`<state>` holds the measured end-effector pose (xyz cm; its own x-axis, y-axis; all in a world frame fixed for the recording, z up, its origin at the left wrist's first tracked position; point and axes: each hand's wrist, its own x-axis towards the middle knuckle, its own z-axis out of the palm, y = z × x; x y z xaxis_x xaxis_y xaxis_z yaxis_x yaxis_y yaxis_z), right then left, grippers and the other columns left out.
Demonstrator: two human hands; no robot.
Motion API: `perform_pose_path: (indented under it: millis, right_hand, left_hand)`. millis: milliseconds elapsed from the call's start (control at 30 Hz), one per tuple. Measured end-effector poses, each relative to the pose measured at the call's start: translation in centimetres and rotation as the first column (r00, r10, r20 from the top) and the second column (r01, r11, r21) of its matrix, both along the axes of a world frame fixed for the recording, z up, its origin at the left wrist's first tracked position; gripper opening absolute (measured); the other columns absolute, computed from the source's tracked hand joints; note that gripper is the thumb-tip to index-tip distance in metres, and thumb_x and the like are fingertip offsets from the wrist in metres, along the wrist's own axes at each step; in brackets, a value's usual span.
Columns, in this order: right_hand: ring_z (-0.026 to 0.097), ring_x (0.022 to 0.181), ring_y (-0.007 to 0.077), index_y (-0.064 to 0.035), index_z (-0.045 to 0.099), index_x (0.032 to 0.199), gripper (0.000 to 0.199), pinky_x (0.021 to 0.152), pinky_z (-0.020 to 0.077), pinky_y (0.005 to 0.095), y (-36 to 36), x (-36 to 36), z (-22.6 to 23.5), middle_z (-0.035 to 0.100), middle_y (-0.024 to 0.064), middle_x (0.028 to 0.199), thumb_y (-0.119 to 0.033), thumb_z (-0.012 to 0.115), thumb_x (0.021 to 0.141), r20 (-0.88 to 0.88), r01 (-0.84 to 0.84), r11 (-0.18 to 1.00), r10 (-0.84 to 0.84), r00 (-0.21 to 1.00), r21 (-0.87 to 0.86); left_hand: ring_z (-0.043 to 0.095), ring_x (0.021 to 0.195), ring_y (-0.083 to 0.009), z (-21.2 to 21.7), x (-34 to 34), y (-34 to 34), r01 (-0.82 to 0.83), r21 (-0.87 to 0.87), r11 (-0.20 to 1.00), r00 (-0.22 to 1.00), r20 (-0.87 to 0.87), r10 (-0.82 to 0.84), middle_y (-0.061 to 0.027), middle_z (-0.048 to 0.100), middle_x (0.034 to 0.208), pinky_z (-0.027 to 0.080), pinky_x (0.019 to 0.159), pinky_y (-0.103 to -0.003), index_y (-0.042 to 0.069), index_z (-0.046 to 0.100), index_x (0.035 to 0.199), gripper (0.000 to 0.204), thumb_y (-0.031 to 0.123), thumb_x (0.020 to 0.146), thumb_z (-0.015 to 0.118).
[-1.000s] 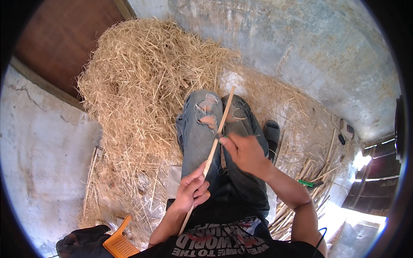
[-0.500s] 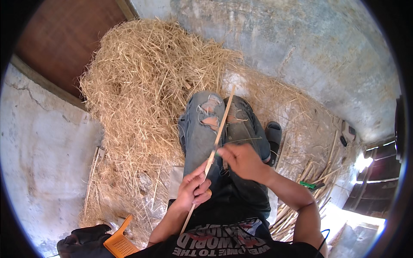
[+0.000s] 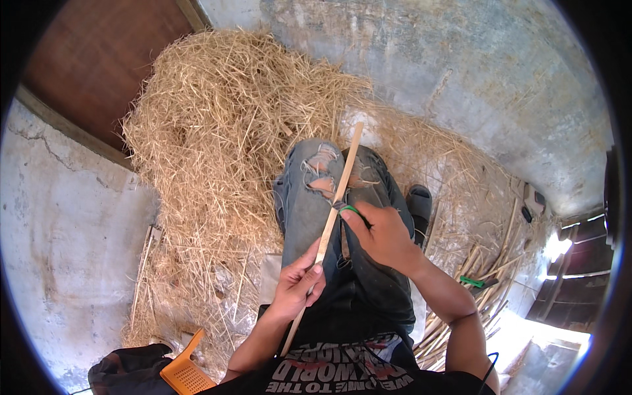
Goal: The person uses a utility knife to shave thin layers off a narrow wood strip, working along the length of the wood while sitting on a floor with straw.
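A: The right hand [image 3: 384, 234] has slid down the bamboo strip [image 3: 327, 230] since a moment ago, closed around a small green-handled tool [image 3: 347, 209] pressed to its edge.

B: And the left hand [image 3: 297, 283] stays clamped on the lower end, strip slanting over the knees [image 3: 322, 191]. Looks like another shaving stroke.

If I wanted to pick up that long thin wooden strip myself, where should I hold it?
Probably the bare upper stretch of the wooden strip, pinched across its narrow width from the side. It runs slanted over the knees; the left hand holds the lower part and the right hand meets the middle.
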<state>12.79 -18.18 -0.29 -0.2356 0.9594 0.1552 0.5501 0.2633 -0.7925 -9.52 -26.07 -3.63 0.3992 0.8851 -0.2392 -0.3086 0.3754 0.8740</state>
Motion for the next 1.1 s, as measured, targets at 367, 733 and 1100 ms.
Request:
perform_pose_path:
  millis: [367, 733, 1100]
  right_hand:
    - [0.051, 0.051, 0.0383, 0.0011, 0.065, 0.087, 0.040, 0.053, 0.0430, 0.0425, -2.0, -1.0, -0.8, 0.053, 0.0240, 0.060, -0.035, 0.058, 0.103, -0.208, -0.404, 0.871, 0.356, 0.911, -0.278]
    - [0.056, 0.056, 0.0103, -0.0005, 0.067, 0.090, 0.024, 0.051, 0.0420, 0.0307, -2.0, -1.9, 0.1, 0.060, 0.0124, 0.065, -0.021, 0.078, 0.088, -0.334, -0.097, 0.974, 0.024, 0.942, -0.206]
    - [0.054, 0.061, 0.0102, 0.0013, 0.064, 0.093, 0.014, 0.057, 0.0461, 0.0326, -2.2, -2.8, -1.2, 0.060, 0.0120, 0.068, -0.011, 0.071, 0.091, -0.356, -0.136, 0.988, 0.100, 0.929, -0.075]
  left_hand:
    - [0.039, 0.049, -0.0057, -0.2, -0.2, 0.1, -0.034, -0.017, 0.999, 0.999, -0.014, 0.033, 0.0006, 0.047, 0.064, 0.033, 0.040, -0.020, 0.017, 0.034, 0.158, 0.054, 0.017, 0.107, 0.052]
    - [0.045, 0.054, -0.0033, -0.3, 0.6, -0.2, -0.111, 0.076, 0.991, 0.973, -0.194, 0.124, 0.0038, 0.052, 0.065, 0.033, 0.044, -0.019, 0.014, 0.039, 0.157, 0.056, 0.013, 0.104, 0.058]
    - [0.051, 0.068, -0.0023, -0.9, 0.8, -0.7, -0.105, 0.238, 0.966, 0.936, -0.305, 0.176, 0.0060, 0.058, 0.077, 0.042, 0.062, -0.018, 0.008, 0.040, 0.155, 0.056, 0.013, 0.104, 0.060]
